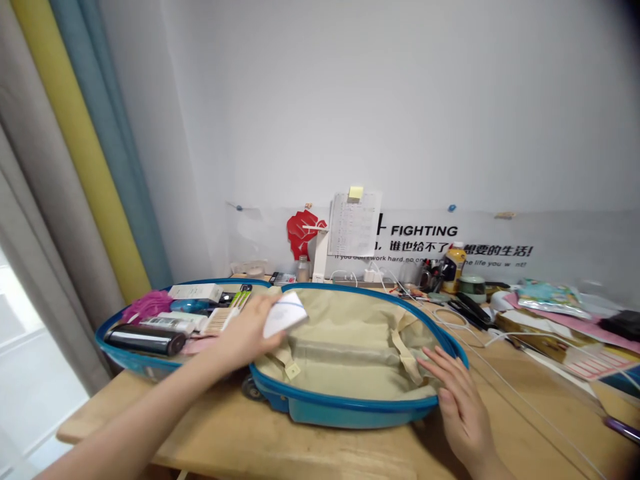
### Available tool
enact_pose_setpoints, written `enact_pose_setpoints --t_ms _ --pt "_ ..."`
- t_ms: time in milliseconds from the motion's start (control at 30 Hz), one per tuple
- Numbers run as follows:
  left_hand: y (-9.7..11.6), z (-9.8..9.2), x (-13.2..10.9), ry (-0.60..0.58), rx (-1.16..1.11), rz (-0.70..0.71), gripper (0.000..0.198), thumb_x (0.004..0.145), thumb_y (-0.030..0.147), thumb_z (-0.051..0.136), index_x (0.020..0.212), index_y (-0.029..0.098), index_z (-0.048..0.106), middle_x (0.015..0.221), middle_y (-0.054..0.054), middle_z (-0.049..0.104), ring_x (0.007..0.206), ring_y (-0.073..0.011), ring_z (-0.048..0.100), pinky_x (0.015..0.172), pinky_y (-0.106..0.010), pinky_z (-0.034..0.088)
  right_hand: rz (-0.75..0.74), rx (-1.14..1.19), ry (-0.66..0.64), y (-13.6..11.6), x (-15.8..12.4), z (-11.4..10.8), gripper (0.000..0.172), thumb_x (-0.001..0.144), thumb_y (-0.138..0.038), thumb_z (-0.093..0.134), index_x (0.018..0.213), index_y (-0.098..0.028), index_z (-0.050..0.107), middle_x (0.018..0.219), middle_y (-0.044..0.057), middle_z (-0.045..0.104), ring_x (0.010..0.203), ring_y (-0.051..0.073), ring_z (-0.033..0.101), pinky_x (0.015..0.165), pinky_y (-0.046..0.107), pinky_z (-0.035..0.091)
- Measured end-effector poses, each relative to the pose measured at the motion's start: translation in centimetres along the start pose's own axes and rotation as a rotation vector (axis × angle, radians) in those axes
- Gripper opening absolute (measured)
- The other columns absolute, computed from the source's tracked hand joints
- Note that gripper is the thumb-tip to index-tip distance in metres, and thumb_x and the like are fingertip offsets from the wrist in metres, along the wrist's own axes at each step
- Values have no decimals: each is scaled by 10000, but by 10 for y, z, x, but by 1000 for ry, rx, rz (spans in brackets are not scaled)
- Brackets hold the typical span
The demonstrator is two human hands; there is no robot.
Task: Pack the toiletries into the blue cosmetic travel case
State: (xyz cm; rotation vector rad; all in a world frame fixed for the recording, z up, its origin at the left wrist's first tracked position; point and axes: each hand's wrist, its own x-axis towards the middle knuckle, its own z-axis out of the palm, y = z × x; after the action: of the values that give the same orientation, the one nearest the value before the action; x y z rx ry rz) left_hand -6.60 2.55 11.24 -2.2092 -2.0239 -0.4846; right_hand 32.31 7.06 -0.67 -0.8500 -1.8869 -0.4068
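A small blue suitcase (345,404) lies spread open on the table, its two halves side by side. My left hand (253,330) is closed on a small white box (286,316), above the inner edge of the beige-lined right half. My right hand (457,400) rests at the right end of that half, fingers stretched out over the rim near a beige strap (404,347). Packed in the left half are a black cylinder (145,339), a pink mesh bath puff (147,306), a long white box (196,292), a white tube (167,323) and other small goods.
The wooden table (240,443) carries loose white cables (530,393) on the right. Behind stand a yellow bottle (453,268), a green-tinted jar (472,288) and a white lamp (321,257). Packets and papers (550,297) pile up at right. Curtains (95,147) hang left.
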Motion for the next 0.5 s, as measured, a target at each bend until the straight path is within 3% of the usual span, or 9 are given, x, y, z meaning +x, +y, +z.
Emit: enact_pose_setpoints --t_ms 167,367,500 --pt "53 29 3 -117 -183 156 658 777 323 563 1383 176 349 1348 -153 469 1240 -283 471 1008 -413 416 -16 -27 -17 -4 0 3 428 956 -428 288 1228 -226 548 1175 101 647 1161 267 571 984 512 417" --pt "111 46 47 -384 -132 409 711 674 368 707 1319 183 473 1242 -120 556 1165 -285 520 993 -364 425 -18 -45 -7 -7 -1 4 440 959 -435 273 1255 -230 525 1194 96 635 1146 257 576 976 482 412" --pt "154 63 67 -539 -59 477 713 633 436 737 1273 204 525 1197 -120 588 1097 -299 561 936 -372 457 -40 -53 -6 -7 0 5 434 961 -425 274 1253 -226 526 1179 94 640 1148 256 572 966 475 415"
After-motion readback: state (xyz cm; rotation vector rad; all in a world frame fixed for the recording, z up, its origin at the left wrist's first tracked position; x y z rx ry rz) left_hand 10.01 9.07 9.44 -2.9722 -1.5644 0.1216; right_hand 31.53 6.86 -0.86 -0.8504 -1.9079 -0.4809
